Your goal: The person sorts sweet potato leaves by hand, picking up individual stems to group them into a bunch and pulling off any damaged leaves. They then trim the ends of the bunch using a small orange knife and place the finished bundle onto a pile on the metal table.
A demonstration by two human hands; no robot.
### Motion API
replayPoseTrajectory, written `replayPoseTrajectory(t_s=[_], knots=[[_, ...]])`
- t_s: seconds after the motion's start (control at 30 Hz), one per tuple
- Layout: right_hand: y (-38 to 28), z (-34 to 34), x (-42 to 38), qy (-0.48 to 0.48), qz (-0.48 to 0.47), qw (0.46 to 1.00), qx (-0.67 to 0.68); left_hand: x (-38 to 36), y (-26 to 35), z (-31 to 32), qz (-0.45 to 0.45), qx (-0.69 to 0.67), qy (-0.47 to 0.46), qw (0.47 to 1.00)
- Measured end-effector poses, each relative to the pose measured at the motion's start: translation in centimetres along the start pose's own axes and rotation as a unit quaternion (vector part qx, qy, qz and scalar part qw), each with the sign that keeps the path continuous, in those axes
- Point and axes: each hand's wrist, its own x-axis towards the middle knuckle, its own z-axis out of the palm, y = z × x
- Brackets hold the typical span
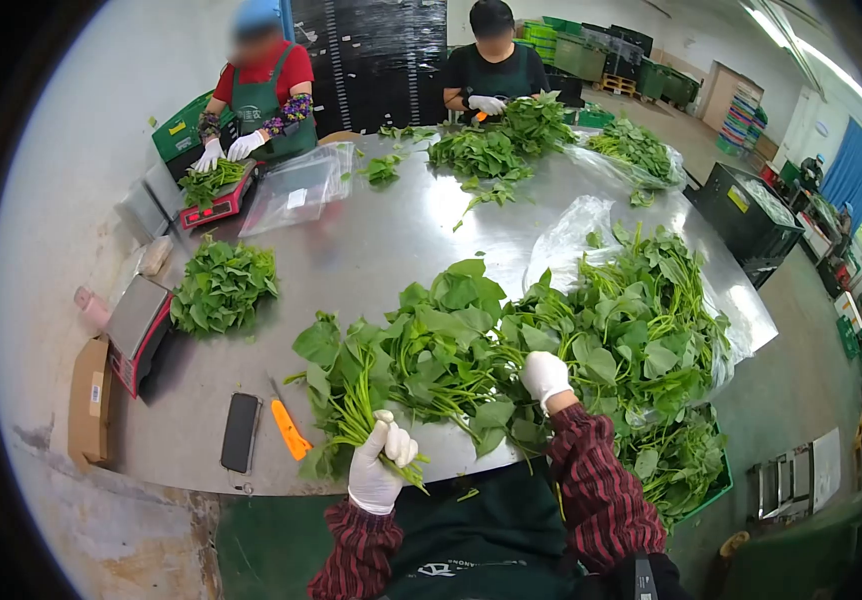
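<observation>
In the head view my left hand (pixel 383 468), in a white glove, is closed around the stems of a bunch of leafy greens (pixel 356 395). The leaves point away from me and the stem ends stick out below my fist. My right hand (pixel 546 377), also white-gloved, is closed at the near side of a large heap of leafy greens (pixel 611 340). Its fingertips are partly hidden, with stems right beside them. Left of my left hand, an orange-handled knife (pixel 291 430) and a dark phone (pixel 241 432) lie on the metal table (pixel 331 270).
Beyond a round pile of greens (pixel 224 287) stand a near scale (pixel 141 325) and a red scale (pixel 219 205). Two people work across the table, with plastic bags (pixel 301 190) and more greens (pixel 501 140) before them. A green crate (pixel 716 485) of greens stands below the right edge.
</observation>
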Motion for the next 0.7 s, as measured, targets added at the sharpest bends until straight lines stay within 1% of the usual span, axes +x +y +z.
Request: replayPoseTrajectory(t_s=[0.03,0.07,0.13,0.2,0.23,0.27,0.37,0.4,0.43,0.47,0.53,0.57,0.6,0.63,0.67,0.7], knots=[[0.3,-0.7,0.3,0.028,0.012,1.0,0.006,0.0,0.1,0.0,0.001,-0.004,0.001,1.0],[0.1,-2.6,-0.3,0.097,-0.007,0.995,0.035,-0.1,0.2,-0.1,0.004,-0.004,0.003,1.0],[0.0,-5.2,-0.4,0.19,0.036,0.979,0.06,-0.1,0.3,-0.3,0.007,0.033,0.025,0.999],[0.1,-7.8,-0.7,0.323,0.029,0.936,0.135,0.0,0.2,-0.7,0.006,0.031,0.029,0.999],[-0.1,-9.3,-1.1,0.385,0.009,0.91,0.155,0.2,0.0,-0.8,0.007,0.028,0.033,0.999],[-0.3,-10.4,-1.3,0.416,-0.008,0.893,0.172,0.3,-0.2,-0.7,0.005,0.026,0.032,0.999],[-1.2,-11.0,-1.8,0.419,-0.065,0.892,0.158,0.7,-0.7,-0.2,0.002,0.018,0.048,0.999],[-1.9,-10.6,-2.2,0.413,-0.088,0.894,0.148,1.0,-1.1,0.7,0.004,0.051,0.072,0.996],[-2.8,-10.2,-2.7,0.394,-0.099,0.901,0.155,1.2,-1.3,1.3,0.007,0.085,0.098,0.992],[-3.9,-9.8,-3.3,0.37,-0.109,0.908,0.165,1.5,-1.7,0.7,0.004,0.089,0.076,0.993],[-5.8,-8.8,-4.5,0.336,-0.141,0.915,0.171,2.5,-2.1,1.2,0.004,0.167,0.052,0.985],[-6.9,-8.5,-5.0,0.322,-0.156,0.915,0.185,2.9,-2.2,1.9,0.007,0.192,0.062,0.979],[-7.9,-8.3,-5.5,0.308,-0.171,0.915,0.197,3.4,-2.4,3.2,0.017,0.177,0.092,0.98],[-8.6,-8.1,-6.1,0.289,-0.198,0.913,0.211,3.8,-2.6,3.4,0.024,0.185,0.1,0.977],[-9.4,-8.2,-6.8,0.25,-0.21,0.919,0.221,4.2,-2.8,3.4,0.031,0.193,0.107,0.975],[-9.8,-7.6,-7.2,0.23,-0.237,0.919,0.214,4.6,-2.8,3.6,0.036,0.213,0.092,0.972]])
